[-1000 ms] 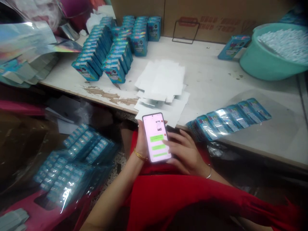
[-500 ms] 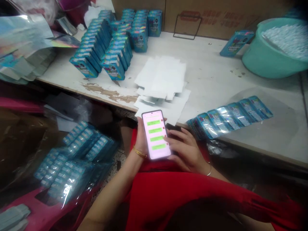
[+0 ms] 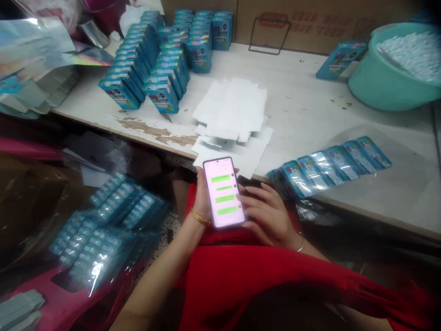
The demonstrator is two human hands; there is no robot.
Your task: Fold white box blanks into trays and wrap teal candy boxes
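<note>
A smartphone [image 3: 224, 193] with a lit screen of green message bubbles lies upright in my left hand [image 3: 201, 197], which is closed around its left edge. Beside the phone's right edge is my right hand [image 3: 267, 214], fingers stretched and apart, with fingertips at or near the screen. Just beyond the phone, a stack of white cardboard sheets [image 3: 234, 110] rests at the table's front edge. To the right lies a row of blue candy boxes in clear film [image 3: 334, 168].
Several blue boxes [image 3: 160, 99] stand in rows at the table's back left. A teal bucket [image 3: 372, 87] of small white pieces stands right, with one tilted box [image 3: 339, 59] against it. Wrapped blue packs [image 3: 99, 253] sit on a pink stool [image 3: 51, 299] at lower left.
The messages on the phone screen have shifted slightly. My right fingers have moved only a little, and my left hand keeps its hold.
</note>
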